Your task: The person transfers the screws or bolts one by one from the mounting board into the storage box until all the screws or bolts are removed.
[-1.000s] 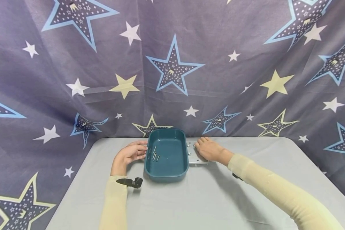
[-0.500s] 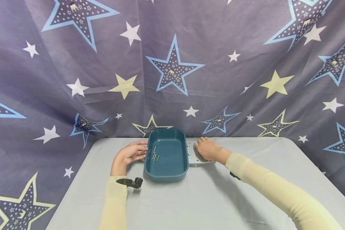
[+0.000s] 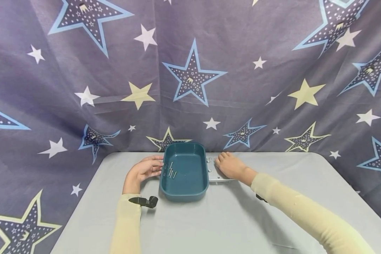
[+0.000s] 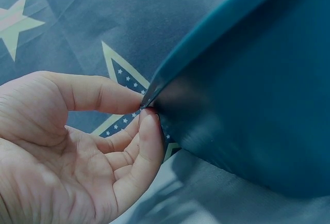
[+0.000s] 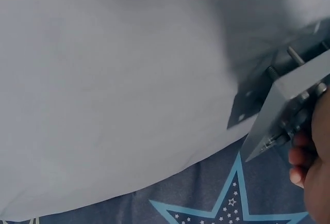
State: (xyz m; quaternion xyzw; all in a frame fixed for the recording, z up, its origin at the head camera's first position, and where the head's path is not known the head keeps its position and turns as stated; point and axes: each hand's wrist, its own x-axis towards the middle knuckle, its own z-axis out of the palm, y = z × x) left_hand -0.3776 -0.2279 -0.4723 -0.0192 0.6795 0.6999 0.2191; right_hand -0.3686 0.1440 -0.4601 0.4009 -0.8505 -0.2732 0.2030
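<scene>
A deep teal tray (image 3: 187, 194) stands at the middle of the table, with several thin metal pins (image 3: 171, 173) lying in its left side. My left hand (image 3: 145, 168) pinches the tray's left rim between thumb and fingers, as the left wrist view shows close up. Against the tray's right side is a silver metal plate (image 3: 213, 174) with several bolts (image 3: 209, 170) in it. Curled over this plate, my right hand (image 3: 230, 165) has its fingertips at a bolt, which they largely hide. In the right wrist view, threaded shanks (image 5: 295, 56) stick out from the plate's far face.
A pale grey cloth (image 3: 184, 225) covers the table. Behind its back edge hangs a purple-grey curtain (image 3: 120, 116) printed with stars. Black wrist mounts (image 3: 144, 201) are strapped over the cream sleeves.
The right wrist and forearm swung slightly left, then back right, with the fingers staying at the same bolt. My left hand, the tray and the pins keep their places.
</scene>
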